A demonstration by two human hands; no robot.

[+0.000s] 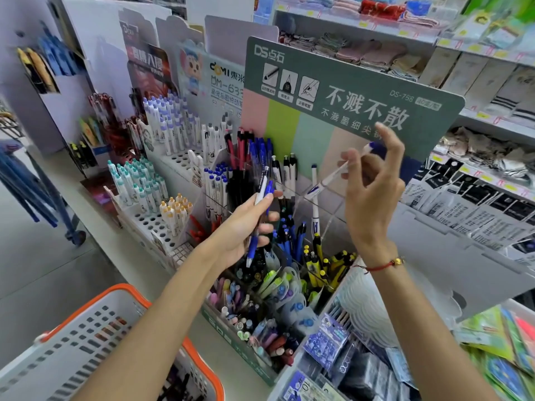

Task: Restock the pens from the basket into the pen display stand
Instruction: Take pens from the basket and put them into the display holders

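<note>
Pinching a white pen (333,176), the right grip (372,180) hovered above the display stand (327,91); the left grip (246,224) clamped several pens (259,204).

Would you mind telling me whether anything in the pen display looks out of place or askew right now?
One thing: a single white pen with a blue cap stands alone in its clear compartment, while neighbouring compartments are packed. Otherwise nothing looks spilled or damaged. The left hand grips several pens, and the right hand pinches one white pen.
</note>
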